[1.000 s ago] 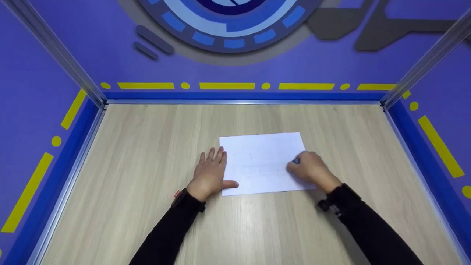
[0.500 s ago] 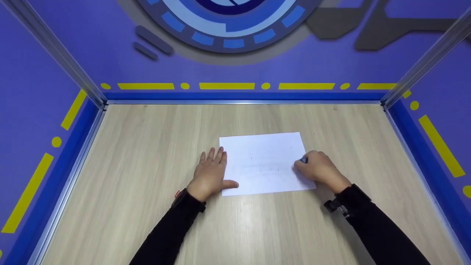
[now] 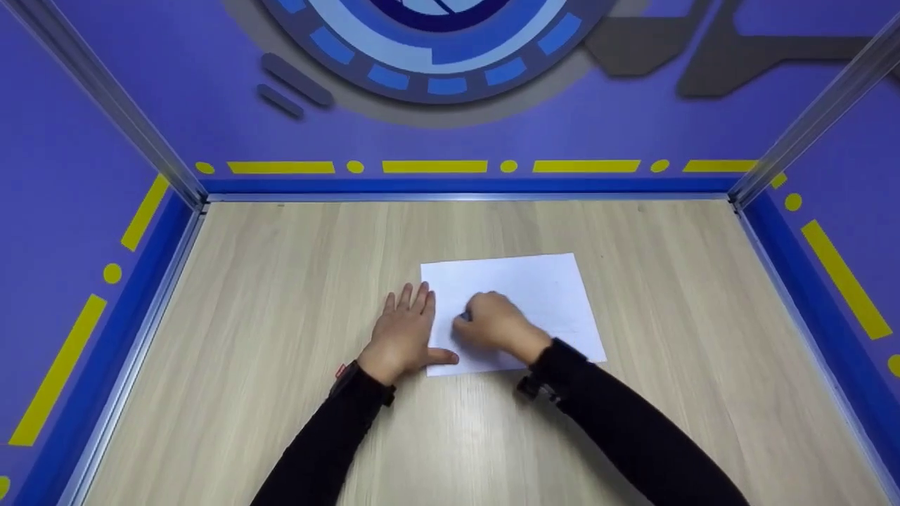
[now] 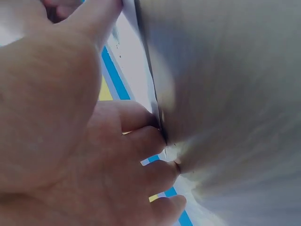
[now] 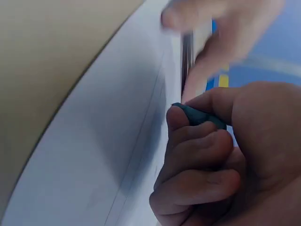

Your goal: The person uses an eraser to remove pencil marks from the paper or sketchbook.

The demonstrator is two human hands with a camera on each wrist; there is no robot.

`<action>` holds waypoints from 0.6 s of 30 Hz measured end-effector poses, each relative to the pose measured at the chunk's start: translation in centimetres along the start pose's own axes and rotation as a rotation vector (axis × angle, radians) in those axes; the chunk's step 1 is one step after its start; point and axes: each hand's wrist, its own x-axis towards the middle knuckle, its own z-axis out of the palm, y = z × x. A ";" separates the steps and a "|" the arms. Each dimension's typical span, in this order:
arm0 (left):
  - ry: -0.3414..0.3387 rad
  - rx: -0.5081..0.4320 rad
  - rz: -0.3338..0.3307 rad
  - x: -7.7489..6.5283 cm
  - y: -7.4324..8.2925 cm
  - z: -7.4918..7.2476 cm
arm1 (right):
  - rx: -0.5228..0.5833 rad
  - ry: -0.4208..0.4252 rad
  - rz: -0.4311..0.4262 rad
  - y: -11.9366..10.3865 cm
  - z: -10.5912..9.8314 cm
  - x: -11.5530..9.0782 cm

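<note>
A white sheet of paper [image 3: 552, 295] lies on the wooden table, slightly turned. My left hand [image 3: 402, 339] rests flat along its left edge, fingers straight and spread, with the thumb on the lower left corner. Over the left half of the sheet, my right hand [image 3: 496, 325] pinches a small dark blue-green piece [image 5: 202, 117] between thumb and curled fingers. It resembles an eraser, but most of it is hidden in the grip. Thin straight lines run along the paper in the right wrist view. In the left wrist view, the left fingertips [image 4: 178, 202] touch the tabletop.
Pale wooden tabletop [image 3: 295, 295] surrounds the sheet. Blue-purple panels with yellow marks [image 3: 434, 166] and metal rails [image 3: 464, 197] bound it at the back and both sides. Black sleeves [image 3: 626, 429] cover both arms, with a device strapped at each wrist.
My right hand has shifted slightly right, then swept left across the paper with the blue-green piece in its grip. The left hand stays at the paper's left edge.
</note>
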 end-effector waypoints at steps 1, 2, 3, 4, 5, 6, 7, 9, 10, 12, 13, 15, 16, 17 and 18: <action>0.006 0.003 0.002 0.0 0.0 0.0 | -0.010 -0.010 -0.013 -0.7 0.5 0.3; 0.011 0.008 0.004 0.0 0.0 0.1 | -0.018 -0.012 -0.027 -1.3 0.9 0.6; 0.014 0.015 0.004 0.0 0.0 0.1 | -0.024 -0.012 -0.039 -1.7 1.2 0.8; 0.017 0.026 0.005 0.0 0.0 0.1 | -0.030 -0.009 -0.046 -2.0 1.4 1.0; 0.020 0.032 0.006 0.1 0.0 0.1 | -0.037 -0.003 -0.050 -2.1 1.6 1.1; 0.020 0.034 0.005 0.1 0.0 0.1 | -0.044 0.005 -0.048 -2.1 1.6 1.1; 0.015 0.032 0.003 0.1 0.0 0.1 | -0.047 0.012 -0.039 -2.0 1.6 1.1; 0.007 0.027 0.001 0.2 0.1 0.1 | -0.046 0.032 -0.017 -1.2 1.3 0.9; 0.003 0.022 -0.002 0.2 0.1 0.1 | -0.044 0.041 -0.005 -0.6 1.0 0.8; -0.008 0.014 -0.008 0.2 0.1 0.1 | -0.029 0.064 0.021 0.9 0.4 0.3; -0.013 0.011 -0.012 0.2 0.1 0.1 | -0.014 0.077 0.037 1.8 0.1 -0.1; -0.027 0.013 -0.023 0.2 0.1 0.1 | 0.019 0.096 0.064 3.8 -0.8 -0.7; -0.033 0.013 -0.025 0.2 0.1 0.1 | 0.036 0.105 0.078 5.0 -1.3 -1.2; -0.039 0.013 -0.027 0.2 0.1 0.1 | 0.052 0.113 0.090 6.3 -1.8 -1.6; -0.044 0.013 -0.030 0.2 0.2 0.2 | 0.067 0.114 0.107 7.5 -2.4 -2.1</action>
